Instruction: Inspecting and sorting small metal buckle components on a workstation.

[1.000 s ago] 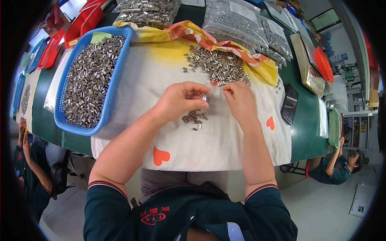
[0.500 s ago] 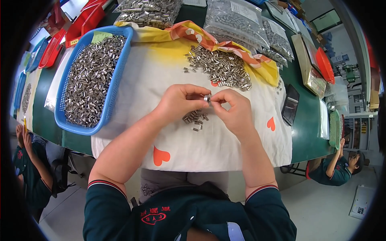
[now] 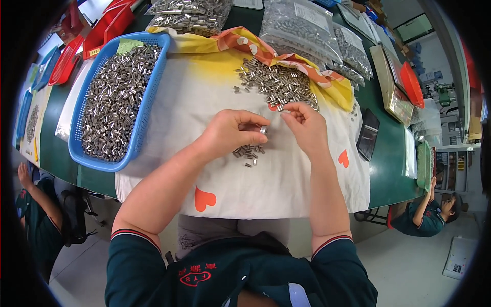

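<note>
My left hand [image 3: 232, 130] is closed in a pinch on a small shiny metal ring [image 3: 263, 130], held above the white cloth. Apart from it, my right hand [image 3: 307, 128] reaches to the near edge of a pile of short metal sleeves [image 3: 286, 87]. Its thumb and forefinger are bent together in a pinch; anything between them is too small to make out. Under my left fingertips lies a smaller cluster of metal sleeves [image 3: 249, 152], partly hidden by the hand. A blue plastic basket [image 3: 162, 64] full of similar sleeves stands to the left.
White cloth [image 3: 163, 128] covers the green table [image 3: 394, 174], its yellow-orange edge [image 3: 230, 38] folded behind the pile. Bags of metal parts [image 3: 302, 25] line the back. A dark phone [image 3: 369, 134] lies right. Co-workers [image 3: 43, 215] sit on both sides.
My right hand has left the metal ring and moved up and right to the edge of the sleeve pile. My left hand stays in place, pinching the ring.
</note>
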The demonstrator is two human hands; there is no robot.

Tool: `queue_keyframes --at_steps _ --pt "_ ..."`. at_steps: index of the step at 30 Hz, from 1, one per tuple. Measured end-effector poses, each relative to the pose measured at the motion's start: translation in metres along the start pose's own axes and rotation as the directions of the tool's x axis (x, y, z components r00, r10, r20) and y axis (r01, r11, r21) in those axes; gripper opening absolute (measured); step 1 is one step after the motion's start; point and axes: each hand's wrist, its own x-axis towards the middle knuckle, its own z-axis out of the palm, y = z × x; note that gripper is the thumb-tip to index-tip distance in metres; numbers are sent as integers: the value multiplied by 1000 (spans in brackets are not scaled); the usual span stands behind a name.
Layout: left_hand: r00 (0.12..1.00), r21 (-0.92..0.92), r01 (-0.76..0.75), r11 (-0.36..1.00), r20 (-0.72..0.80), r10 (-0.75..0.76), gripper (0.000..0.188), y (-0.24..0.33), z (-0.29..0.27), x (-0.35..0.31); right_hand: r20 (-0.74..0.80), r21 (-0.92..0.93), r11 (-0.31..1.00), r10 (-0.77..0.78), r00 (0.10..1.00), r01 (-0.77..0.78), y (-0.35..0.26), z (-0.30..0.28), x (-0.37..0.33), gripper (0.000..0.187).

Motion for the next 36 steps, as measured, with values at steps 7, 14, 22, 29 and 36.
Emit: queue_keyframes --at_steps 7,14,22,29,36 --pt "998 -49 -54 997 -27 53 28 -7 -2 2 -103 -584 748 -455 885 316 10 22 9 8" --pt "995 -129 -86 988 -51 80 29 -3 -3 2 -80 -622 721 -447 891 306 5 19 -1 5" --pt "997 -170 -79 982 -31 75 30 -5 -10 3 59 68 962 -268 962 264 -19 16 -19 9" --pt "994 -160 -95 983 -68 85 29 -8 -6 2 -31 -200 885 -434 901 420 -19 27 -23 9" --pt "993 -101 -99 990 -75 92 29 -4 -7 1 70 -64 954 -289 955 293 -18 15 -20 12"
